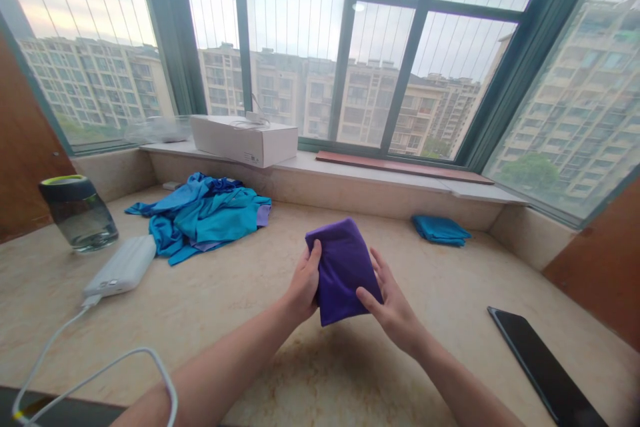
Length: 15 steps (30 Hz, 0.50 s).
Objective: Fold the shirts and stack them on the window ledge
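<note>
Between my two hands a folded purple cloth (346, 273) is held up above the stone counter, tilted slightly. My left hand (304, 281) grips its left edge, thumb on the front face and the other fingers hidden behind. On the lower right edge, my right hand (387, 297) pinches it with the thumb in front; its fingers reach behind and beside the edge. To the left lies a loose heap of blue and teal clothes (210, 213) with some lilac showing. A folded teal cloth (440, 229) rests at the back right.
A water bottle (79, 213) and a white power bank (123, 267) with a looping cable (100, 373) are on the left. At the front right lies a black phone (543, 363). On the window ledge are a white box (245, 139) and a reddish board (400, 167).
</note>
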Motion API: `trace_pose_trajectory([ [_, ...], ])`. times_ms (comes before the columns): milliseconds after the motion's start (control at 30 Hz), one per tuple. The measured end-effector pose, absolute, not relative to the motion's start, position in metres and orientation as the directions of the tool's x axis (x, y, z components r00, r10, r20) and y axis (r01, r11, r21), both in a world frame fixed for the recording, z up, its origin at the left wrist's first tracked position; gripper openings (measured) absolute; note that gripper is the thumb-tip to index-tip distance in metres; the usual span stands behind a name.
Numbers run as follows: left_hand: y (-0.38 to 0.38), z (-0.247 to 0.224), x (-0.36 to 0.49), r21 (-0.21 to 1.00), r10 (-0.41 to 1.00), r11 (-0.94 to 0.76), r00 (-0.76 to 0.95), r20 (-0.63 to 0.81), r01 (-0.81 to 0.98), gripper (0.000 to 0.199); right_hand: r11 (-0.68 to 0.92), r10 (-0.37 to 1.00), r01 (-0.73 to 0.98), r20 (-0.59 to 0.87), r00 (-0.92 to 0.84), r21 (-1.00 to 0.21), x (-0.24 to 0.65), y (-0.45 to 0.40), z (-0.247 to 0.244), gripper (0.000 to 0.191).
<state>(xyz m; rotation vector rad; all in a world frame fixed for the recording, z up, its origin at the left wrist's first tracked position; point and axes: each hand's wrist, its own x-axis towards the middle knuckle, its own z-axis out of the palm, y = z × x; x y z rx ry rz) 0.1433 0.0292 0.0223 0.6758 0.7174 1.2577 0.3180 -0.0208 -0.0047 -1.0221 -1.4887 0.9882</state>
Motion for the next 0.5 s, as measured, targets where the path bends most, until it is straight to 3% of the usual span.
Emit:
trace_pose_trajectory([
  [67, 0.029, 0.025, 0.14, 0.786, 0.984, 0.155, 0.162, -0.07, -0.598, 0.05, 0.172, 0.966, -0.079, 0.184, -0.183, -0.982, 0.318, -0.019, -0.003, 0.09],
  [167, 0.028, 0.026, 0.138, 0.788, 0.965, 0.181, 0.261, -0.027, -0.588, 0.059, 0.104, 0.98, -0.187, 0.133, -0.149, -0.977, 0.318, -0.017, 0.0, 0.068],
  [267, 0.028, 0.023, 0.139, 0.755, 0.91, 0.263, 0.415, 0.013, -0.6, 0.065, 0.012, 0.994, -0.245, 0.038, -0.103, -0.969, 0.32, -0.014, 0.003, 0.051],
  [500, 0.025, 0.019, 0.14, 0.782, 0.903, 0.279, 0.429, -0.016, -0.558, 0.057, -0.112, 0.989, -0.241, -0.083, -0.124, -0.964, 0.322, -0.012, 0.005, 0.053],
])
